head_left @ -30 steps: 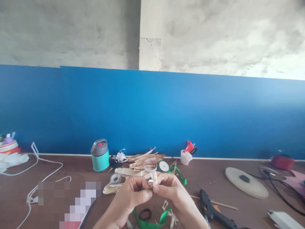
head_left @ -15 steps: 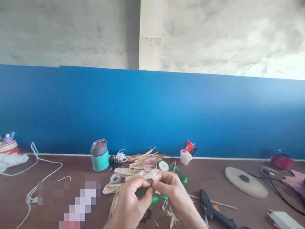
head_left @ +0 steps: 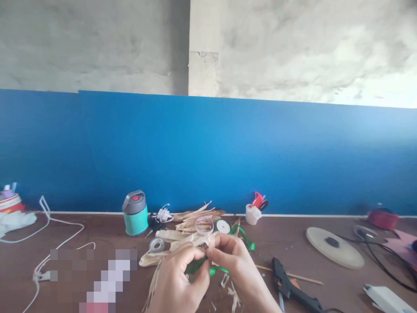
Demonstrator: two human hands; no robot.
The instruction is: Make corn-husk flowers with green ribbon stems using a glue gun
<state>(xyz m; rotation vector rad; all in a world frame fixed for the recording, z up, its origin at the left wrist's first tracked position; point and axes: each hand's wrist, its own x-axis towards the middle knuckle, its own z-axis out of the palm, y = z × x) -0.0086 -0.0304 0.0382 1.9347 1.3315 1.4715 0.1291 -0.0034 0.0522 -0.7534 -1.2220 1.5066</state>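
Note:
My left hand (head_left: 185,274) is closed in a pinch, thumb against forefinger, with a green ribbon (head_left: 196,264) in its grip. Fingertip to fingertip with it, my right hand (head_left: 233,258) pinches a pale dried corn husk (head_left: 208,239). The exact spot where the fingertips meet is hidden. A loose green end pokes out below the right fingers. Just beyond the hands lie more dried husks (head_left: 192,216), a clear tape roll (head_left: 157,245), another tape ring (head_left: 204,225) and a white ribbon spool (head_left: 223,226) trailing green ribbon.
A black glue gun (head_left: 286,282) and a thin stick (head_left: 304,278) lie to the right, with a round pale disc (head_left: 335,248) farther off. A teal flask (head_left: 136,224) and a white cup of pens (head_left: 253,214) stand at the back. White cable (head_left: 61,221) loops at left.
Both hands stay together in nearly the same place, with the fingertips shifting only slightly. The whole view has slid a little to the left.

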